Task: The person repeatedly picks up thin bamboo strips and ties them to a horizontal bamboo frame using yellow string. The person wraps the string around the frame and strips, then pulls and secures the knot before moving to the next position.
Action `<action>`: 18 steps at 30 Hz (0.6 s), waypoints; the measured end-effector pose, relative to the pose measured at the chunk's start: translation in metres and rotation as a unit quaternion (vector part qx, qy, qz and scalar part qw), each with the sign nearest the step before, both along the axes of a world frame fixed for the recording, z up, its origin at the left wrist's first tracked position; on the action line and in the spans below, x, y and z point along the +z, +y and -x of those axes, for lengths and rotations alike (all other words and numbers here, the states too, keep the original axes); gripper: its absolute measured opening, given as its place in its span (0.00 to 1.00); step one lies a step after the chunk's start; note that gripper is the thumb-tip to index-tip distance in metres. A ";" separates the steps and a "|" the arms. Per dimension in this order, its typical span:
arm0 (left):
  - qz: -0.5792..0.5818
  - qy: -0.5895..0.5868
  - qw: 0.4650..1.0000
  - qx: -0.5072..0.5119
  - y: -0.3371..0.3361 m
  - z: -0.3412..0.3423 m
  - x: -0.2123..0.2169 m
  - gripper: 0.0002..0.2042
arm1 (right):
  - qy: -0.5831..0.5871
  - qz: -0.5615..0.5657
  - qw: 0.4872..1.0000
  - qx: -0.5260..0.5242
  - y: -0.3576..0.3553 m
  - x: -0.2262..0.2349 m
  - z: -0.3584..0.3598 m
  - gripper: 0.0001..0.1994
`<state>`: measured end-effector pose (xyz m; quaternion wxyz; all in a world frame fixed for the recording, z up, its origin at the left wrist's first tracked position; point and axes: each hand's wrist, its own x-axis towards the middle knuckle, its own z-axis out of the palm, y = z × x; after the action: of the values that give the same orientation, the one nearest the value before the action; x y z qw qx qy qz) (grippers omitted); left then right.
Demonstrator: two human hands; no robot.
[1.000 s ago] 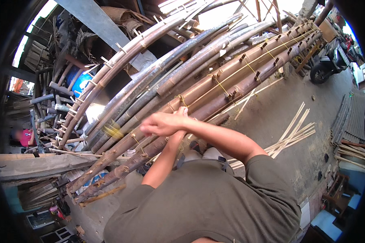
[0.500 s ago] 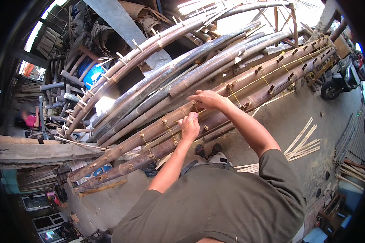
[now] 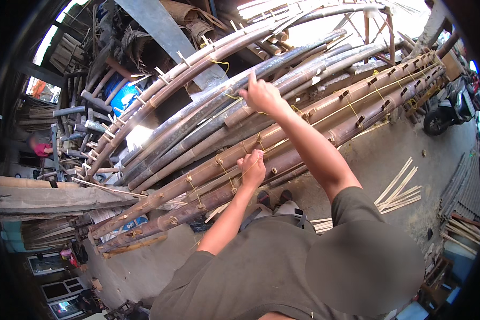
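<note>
Two hands, left [image 3: 253, 167] and right [image 3: 264, 98], grip yellow cord [image 3: 231, 96] by two pegged poles [image 3: 205, 171].

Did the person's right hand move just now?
Yes, the right hand moved away from the yellow-tied bamboo pole, over toward the stacked poles behind it.

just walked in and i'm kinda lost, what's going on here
A person is working on long bamboo poles laid side by side, with cord ties across them at several spots. The left hand is at the poles, fingers curled; what they grip is too small to tell. The right hand is raised over the darker poles beyond, with loose yellow cord beside it.
</note>
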<state>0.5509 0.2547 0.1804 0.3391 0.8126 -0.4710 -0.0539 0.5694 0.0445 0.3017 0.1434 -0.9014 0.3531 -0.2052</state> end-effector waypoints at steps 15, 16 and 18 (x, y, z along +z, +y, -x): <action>-0.033 0.006 0.999 -0.032 -0.005 -0.006 0.013 0.12 | 0.057 -0.384 0.845 0.369 0.158 -0.010 0.188 0.18; -0.043 0.017 0.999 -0.028 -0.010 -0.007 0.015 0.14 | 0.075 -0.349 0.885 0.299 0.178 -0.062 0.197 0.19; -0.056 0.014 0.998 -0.037 -0.011 -0.008 0.016 0.15 | 0.082 -0.312 0.917 0.233 0.198 -0.131 0.198 0.20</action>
<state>0.5585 0.2438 0.1969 0.2974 0.8114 -0.4923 -0.1044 0.3713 0.2428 0.1704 0.4315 -0.8813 0.1901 0.0294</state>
